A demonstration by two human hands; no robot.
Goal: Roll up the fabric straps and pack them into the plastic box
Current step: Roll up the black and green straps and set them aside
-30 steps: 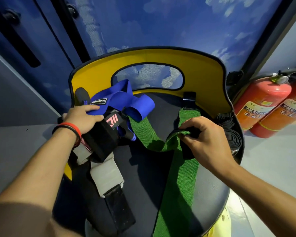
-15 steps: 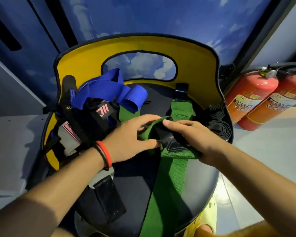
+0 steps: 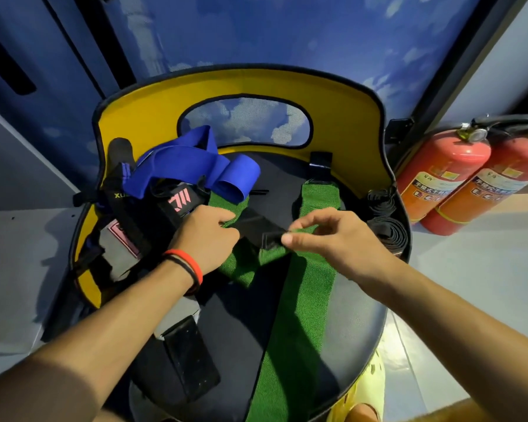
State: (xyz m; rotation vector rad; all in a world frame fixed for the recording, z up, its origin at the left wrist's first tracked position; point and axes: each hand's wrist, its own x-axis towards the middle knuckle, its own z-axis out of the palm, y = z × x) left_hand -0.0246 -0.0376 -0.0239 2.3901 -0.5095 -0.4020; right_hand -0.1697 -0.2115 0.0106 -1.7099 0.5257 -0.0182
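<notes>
We note left hand (image 3: 208,236) gripping green strap (image 3: 305,300) beside its black tab (image 3: 256,225), right hand (image 3: 333,240) pinching the tab, seemingly to start rolling.

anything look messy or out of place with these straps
Yes: the blue strap lies loosely tangled at the left of the chair seat, and the green strap trails unrolled across it.

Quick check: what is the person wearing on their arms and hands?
No sleeves or gloves show; both forearms are bare. The left hand has a red band and a thin black band at its wrist. The right hand wears nothing.
</notes>
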